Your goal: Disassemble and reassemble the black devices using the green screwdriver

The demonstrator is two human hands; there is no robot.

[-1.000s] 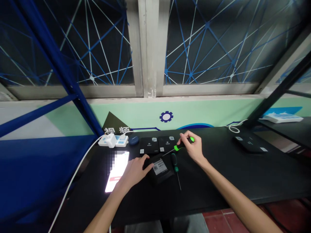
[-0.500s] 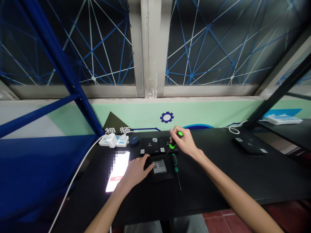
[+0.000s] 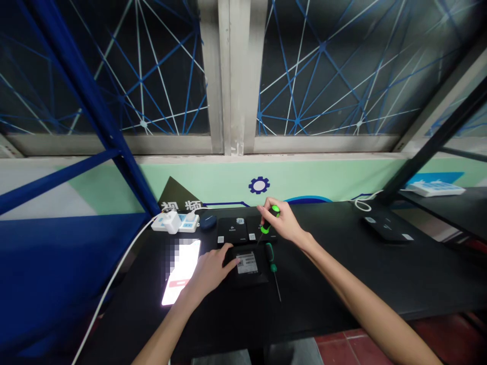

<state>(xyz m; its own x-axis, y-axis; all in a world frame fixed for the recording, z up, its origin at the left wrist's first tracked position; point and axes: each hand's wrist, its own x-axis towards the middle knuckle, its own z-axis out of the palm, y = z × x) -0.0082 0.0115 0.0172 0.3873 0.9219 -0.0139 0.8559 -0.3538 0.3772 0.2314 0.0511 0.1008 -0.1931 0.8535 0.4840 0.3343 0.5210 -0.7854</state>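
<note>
My right hand (image 3: 283,220) is closed round the black and bright-green handle of a screwdriver (image 3: 265,229). Its thin shaft points down to the far right corner of a flat black device (image 3: 256,278) with a white printed label. Whether the tip sits in a screw is too small to tell. My left hand (image 3: 213,266) holds the same device at its left side, thumb on the label's edge and index finger along the far edge. Just right of the device lies a second screwdriver (image 3: 273,267) with a dark-green handle, its shaft toward me.
Behind the device lie two similar black boxes (image 3: 231,230). A lit phone (image 3: 181,274) is left of my left hand. Farther back are a white power strip (image 3: 175,222) and a dark blue round object (image 3: 208,222). Another black box (image 3: 388,229) lies far right.
The view has shifted slightly. My right hand still grips the screwdriver at the device's corner, its handle a little more upright. My left hand keeps its place on the device.
</note>
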